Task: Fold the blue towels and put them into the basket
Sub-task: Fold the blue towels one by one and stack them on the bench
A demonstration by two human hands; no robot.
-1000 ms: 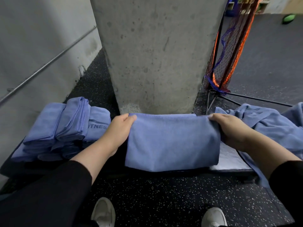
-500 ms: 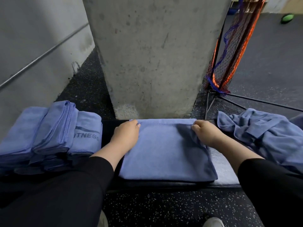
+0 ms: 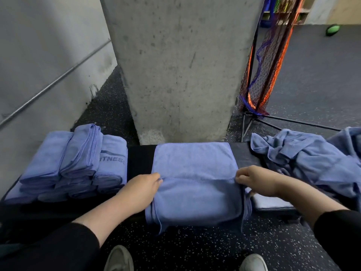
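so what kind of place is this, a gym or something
Probably a gym or fitness centre. The folded blue towels carry lettering that reads "ITNES", likely FITNESS, the floor is black speckled rubber, and a netted sports frame stands beside the concrete pillar.

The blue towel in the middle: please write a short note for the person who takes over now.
Left hand pinches the left end of the towel's folded edge; right hand pinches the right end.
The towel lies on the dark bench, partly folded, its near part hanging over the front.
Done: a stack of folded towels on the left.
Left: finish this fold, then fold the crumpled pile on the right. No basket is in view.
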